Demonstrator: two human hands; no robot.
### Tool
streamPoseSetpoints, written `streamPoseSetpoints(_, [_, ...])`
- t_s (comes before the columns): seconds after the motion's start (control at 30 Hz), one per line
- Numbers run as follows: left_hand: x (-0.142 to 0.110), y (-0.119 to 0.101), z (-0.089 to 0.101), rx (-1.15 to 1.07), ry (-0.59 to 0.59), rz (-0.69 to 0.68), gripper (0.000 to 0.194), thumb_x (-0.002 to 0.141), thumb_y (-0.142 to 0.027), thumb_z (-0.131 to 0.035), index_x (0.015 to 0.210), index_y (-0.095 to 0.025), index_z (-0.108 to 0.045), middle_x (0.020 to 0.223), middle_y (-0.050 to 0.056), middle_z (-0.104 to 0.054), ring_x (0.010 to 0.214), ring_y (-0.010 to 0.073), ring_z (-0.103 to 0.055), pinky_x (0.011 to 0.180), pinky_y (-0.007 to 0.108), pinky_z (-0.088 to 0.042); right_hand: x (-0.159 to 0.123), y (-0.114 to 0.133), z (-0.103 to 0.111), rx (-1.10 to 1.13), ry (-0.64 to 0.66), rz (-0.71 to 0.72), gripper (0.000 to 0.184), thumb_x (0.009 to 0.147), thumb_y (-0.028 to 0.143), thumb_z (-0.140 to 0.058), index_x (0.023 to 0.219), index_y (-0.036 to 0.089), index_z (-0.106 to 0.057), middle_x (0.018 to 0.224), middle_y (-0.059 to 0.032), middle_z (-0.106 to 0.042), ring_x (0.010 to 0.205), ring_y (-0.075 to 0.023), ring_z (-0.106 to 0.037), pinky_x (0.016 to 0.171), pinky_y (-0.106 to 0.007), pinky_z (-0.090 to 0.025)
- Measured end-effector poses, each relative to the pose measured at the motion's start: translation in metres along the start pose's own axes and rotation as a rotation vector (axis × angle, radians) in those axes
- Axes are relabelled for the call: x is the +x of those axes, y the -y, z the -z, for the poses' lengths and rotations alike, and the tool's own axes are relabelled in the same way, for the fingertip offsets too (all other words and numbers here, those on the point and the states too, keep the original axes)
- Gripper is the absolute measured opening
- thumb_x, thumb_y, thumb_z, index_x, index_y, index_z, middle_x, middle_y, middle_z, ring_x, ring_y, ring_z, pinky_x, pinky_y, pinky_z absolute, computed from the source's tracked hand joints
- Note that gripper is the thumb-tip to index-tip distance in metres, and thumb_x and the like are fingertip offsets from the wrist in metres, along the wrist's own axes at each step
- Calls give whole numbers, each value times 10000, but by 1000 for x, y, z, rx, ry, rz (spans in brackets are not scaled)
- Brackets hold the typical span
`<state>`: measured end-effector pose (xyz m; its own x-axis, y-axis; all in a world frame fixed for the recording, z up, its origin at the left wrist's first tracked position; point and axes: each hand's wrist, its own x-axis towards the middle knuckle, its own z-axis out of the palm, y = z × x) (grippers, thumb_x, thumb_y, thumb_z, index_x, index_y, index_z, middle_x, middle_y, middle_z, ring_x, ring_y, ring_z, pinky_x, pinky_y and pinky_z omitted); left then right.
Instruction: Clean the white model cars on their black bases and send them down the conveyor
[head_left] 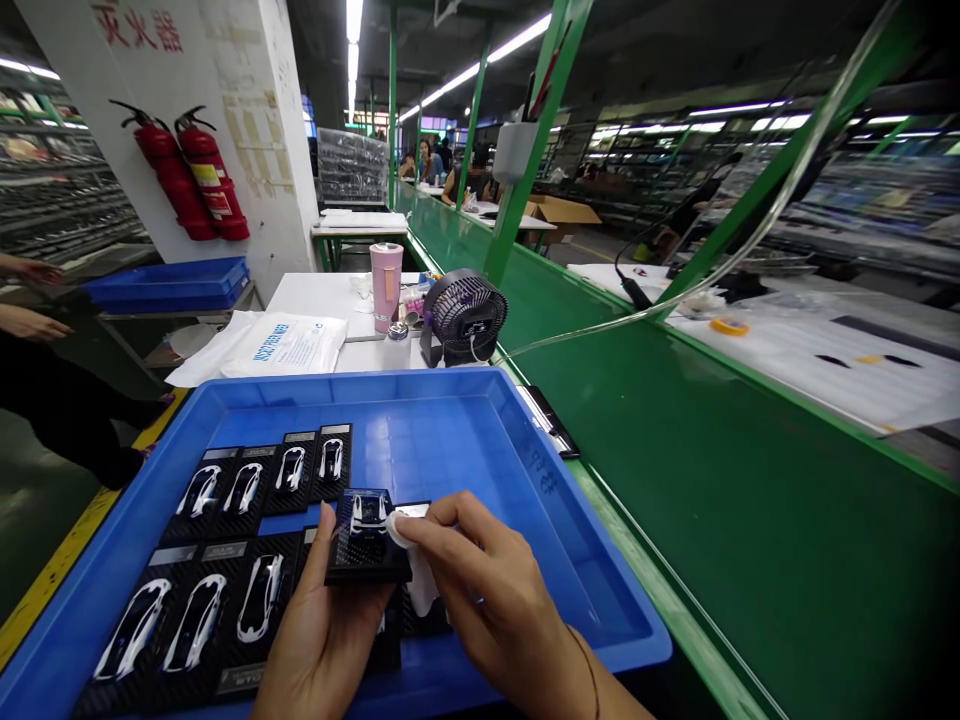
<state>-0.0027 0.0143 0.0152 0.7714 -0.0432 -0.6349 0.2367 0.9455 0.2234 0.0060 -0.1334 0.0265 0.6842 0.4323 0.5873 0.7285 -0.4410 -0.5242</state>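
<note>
A: fingers?
B: right fingertips (431, 530) closed narrow, pinching a white cloth (420, 585) against the top right corner of a black carbon-weave plaque (367, 560). Cloth hangs down past the plaque's right edge
A: other hand?
B: left hand (322, 640) palm up under the plaque, holding it. Thumb (326, 535) runs up its left edge, other fingers hidden beneath. White model car (367, 515) mounted on the plaque's upper half
A: arm pose?
B: right hand (487, 590) reaches across from the right, back of the hand up, fingers pointing left. Thin dark cord (589, 670) round that wrist. Both forearms enter from the bottom edge of the view
A: plaque location?
B: held over the near half of the blue plastic tray (480, 385), overlapping the plaques laid inside
A: what else is around the tray?
B: inside it, two rows of matching plaques (300, 470), each with a white car. Past the far rim, a white printed bag (285, 345), black desk fan (465, 315) and pink bottle (385, 285). Right of the tray, green workbench (712, 520), with a flat black item (551, 422) at the rim. Left of the tray, a co-worker's two hands (30, 322), well apart from the plaque. Further left and beyond, two red fire extinguishers (191, 175) on a pillar
</note>
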Motion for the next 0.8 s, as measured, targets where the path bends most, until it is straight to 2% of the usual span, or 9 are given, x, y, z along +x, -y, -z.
streamPoseSetpoints(0.17, [-2,2,0,17,19,20,291,884,-249,-397,878,-38,-597,851,169,-655,798,207,-644,686,304,-552,6,6,3,-96,37,43,350,827,88,-412,1120,206,-563,904,-54,-499,762,-47,-452,649,-151,-386])
streamPoseSetpoints(0.33, [-4,3,-2,35,30,19,246,875,-231,-423,871,-62,-602,831,126,-660,778,174,-641,718,274,-541,10,7,-2,-241,115,73,317,855,148,-406,1101,253,-578,903,-48,-501,770,-52,-437,664,-158,-360])
streamPoseSetpoints(0.5, [-5,0,-5,49,10,-22,268,884,-227,-401,1032,-83,-571,886,115,-662,812,187,-641,747,310,-540,8,0,3,-270,147,47,326,852,134,-402,1105,248,-574,901,-51,-488,755,-48,-424,660,-154,-350])
streamPoseSetpoints(0.67, [-4,-3,-4,133,-20,-100,357,890,-236,-374,1150,-12,-472,975,205,-630,888,255,-626,727,361,-549,-1,-10,14,-91,145,-103,359,855,123,-390,1177,243,-492,918,-45,-485,784,-52,-445,692,-154,-372])
streamPoseSetpoints(0.73, [-2,-4,-2,140,-17,-128,370,881,-251,-400,1139,4,-469,1031,242,-604,950,281,-601,748,373,-544,-7,-16,14,93,60,-243,272,857,151,-414,1115,202,-484,897,-35,-490,779,-45,-453,706,-147,-380])
streamPoseSetpoints(0.8, [0,-5,0,145,-7,-145,352,865,-249,-436,1105,3,-490,1070,257,-585,993,295,-578,773,381,-536,-13,-21,11,393,-18,-483,158,849,209,-466,1001,169,-481,848,-12,-482,694,-21,-436,636,-119,-371])
